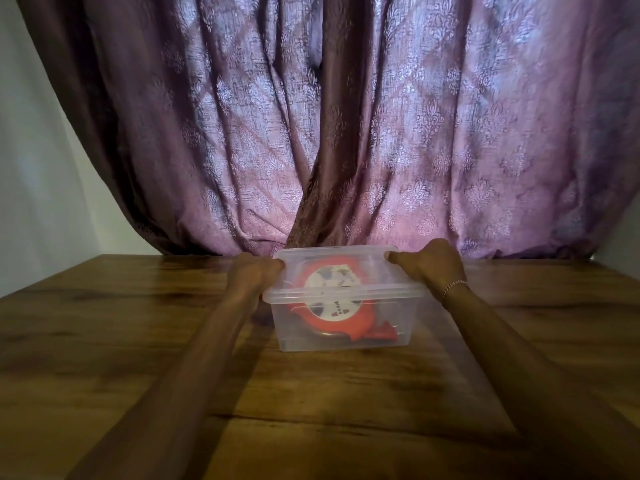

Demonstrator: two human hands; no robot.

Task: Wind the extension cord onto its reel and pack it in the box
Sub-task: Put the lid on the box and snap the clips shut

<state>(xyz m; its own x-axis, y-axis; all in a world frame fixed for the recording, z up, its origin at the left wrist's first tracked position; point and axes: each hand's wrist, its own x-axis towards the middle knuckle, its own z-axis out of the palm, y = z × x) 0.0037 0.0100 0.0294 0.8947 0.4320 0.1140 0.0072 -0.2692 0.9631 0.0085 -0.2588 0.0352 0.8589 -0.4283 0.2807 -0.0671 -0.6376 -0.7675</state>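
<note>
A clear plastic box stands on the wooden desk, just below the centre of the view. Its transparent lid lies across the top of the box. Through the lid and the near wall the orange-red extension cord reel is visible inside, tilted, with a round white label on its face; a dark red part of the reel sits at the box's 5 o'clock corner. The cord itself cannot be made out.

The left hand rests at the 9 o'clock edge of the lid, fingers curled over its far-left corner and pressed against it. The right hand rests at the 3 o'clock edge, fingers curled over the far-right corner of the lid. A thin beaded bracelet circles the right wrist. Both forearms extend from the 6 o'clock side of the view toward the box.

At 12 o'clock, behind the desk, hangs a purple patterned curtain; a pale wall shows at 9 o'clock.
</note>
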